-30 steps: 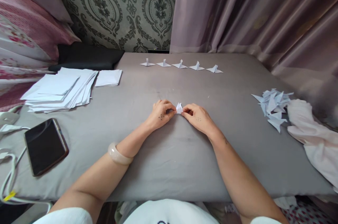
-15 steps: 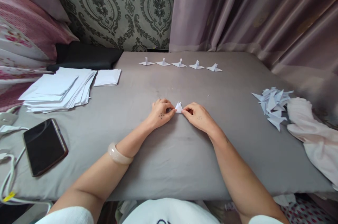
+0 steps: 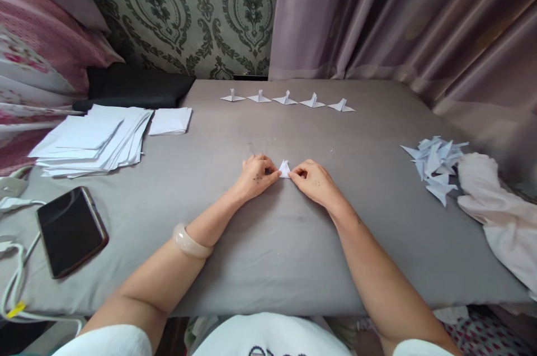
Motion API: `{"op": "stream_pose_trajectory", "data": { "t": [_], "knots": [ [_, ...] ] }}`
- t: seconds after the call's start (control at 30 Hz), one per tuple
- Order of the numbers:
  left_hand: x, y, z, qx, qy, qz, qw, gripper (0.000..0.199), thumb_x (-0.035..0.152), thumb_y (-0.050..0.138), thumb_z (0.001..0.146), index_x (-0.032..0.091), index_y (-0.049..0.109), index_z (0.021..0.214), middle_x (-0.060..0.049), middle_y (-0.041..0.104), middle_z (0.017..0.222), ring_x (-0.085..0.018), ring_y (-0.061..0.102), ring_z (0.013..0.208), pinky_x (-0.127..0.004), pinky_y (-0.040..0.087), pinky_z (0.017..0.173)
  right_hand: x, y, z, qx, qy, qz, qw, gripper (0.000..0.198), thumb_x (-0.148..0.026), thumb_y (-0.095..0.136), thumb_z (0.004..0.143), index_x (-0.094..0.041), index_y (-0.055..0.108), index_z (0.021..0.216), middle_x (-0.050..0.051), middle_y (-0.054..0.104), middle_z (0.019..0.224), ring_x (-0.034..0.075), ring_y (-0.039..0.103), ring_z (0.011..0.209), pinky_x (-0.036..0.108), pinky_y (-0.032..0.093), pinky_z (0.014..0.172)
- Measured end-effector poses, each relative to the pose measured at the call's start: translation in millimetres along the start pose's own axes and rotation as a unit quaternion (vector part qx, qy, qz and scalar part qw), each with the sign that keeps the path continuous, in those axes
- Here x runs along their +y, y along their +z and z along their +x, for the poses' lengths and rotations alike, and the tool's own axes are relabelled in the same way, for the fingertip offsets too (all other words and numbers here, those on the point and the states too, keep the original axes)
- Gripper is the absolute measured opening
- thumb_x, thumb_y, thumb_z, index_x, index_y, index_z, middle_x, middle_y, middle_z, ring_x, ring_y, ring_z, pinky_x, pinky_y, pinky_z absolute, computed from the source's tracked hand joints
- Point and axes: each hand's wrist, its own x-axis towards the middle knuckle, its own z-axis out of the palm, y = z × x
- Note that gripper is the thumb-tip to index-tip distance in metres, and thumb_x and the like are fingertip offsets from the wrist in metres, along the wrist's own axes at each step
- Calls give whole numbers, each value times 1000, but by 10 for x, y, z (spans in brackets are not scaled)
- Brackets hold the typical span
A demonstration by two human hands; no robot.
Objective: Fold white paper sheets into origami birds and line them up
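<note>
A small white origami crane (image 3: 285, 170) stands at the middle of the grey-covered table (image 3: 268, 255), its narrow points upward. My left hand (image 3: 257, 175) pinches its left side between thumb and fingers, and a pale bangle circles that forearm. From the other side my right hand (image 3: 312, 179) pinches the crane's right edge. The fingertips hide both side ends of the paper. Beyond my hands, a row of several finished paper cranes (image 3: 285, 99) with spread wings stands along the far part of the table.
At the left lie a stack of white paper sheets (image 3: 94, 141), a smaller paper pile (image 3: 170, 121), a phone (image 3: 72, 232) and white cables (image 3: 19, 283). Several folded papers (image 3: 436, 163) are heaped at the right beside a pale cloth (image 3: 499, 205). A black item (image 3: 138, 86) lies at the back left.
Both hands stay pinched on the small crane with hardly any movement. The whole view has shifted very slightly.
</note>
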Motion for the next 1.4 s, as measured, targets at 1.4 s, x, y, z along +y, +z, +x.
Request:
{"op": "stream_pose_trajectory", "data": {
  "t": [1.4],
  "knots": [
    [-10, 14, -1, 1, 14, 31, 999, 16, 32, 58, 85, 19, 67, 79, -6, 63, 100, -25, 52, 101, -44, 33, 92, 13, 40, 27, 9, 16, -4, 1000, 17, -34, 57, 79, -21, 66, 71, 2, 61, 86, 14, 57, 73, 29, 43, 73]
  ]
}}
